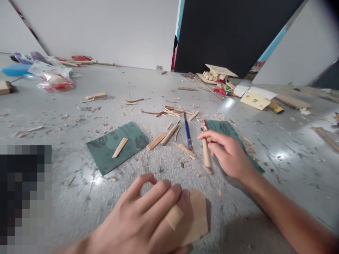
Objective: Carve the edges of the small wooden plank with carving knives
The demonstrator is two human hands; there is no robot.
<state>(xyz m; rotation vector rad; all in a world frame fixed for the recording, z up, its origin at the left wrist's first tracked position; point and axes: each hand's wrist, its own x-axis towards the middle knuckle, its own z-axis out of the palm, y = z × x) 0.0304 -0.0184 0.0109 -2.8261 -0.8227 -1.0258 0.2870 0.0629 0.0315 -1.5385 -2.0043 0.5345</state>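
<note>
My left hand (153, 211) is curled over a flat piece of light wood (197, 215) at the bottom middle, its fingers closed on it. A tan plaster (174, 217) wraps one finger. My right hand (230, 155) has thumb and forefinger closed around the upper end of a round wooden tool handle (207, 155); any blade is hidden by the fingers. Just left of that hand lie a slim blue tool (187, 132) and a wood-handled carving knife (170, 134). Several wood strips (156, 141) are beside them.
Two green sandpaper sheets (106, 158) lie on the grey tabletop (79, 194), the left one bearing a wood strip. Shavings (172, 111) are scattered around. Plastic bags (55, 76) sit far left, a small wooden model (218, 72) far right. Upright panels (106, 31) stand behind.
</note>
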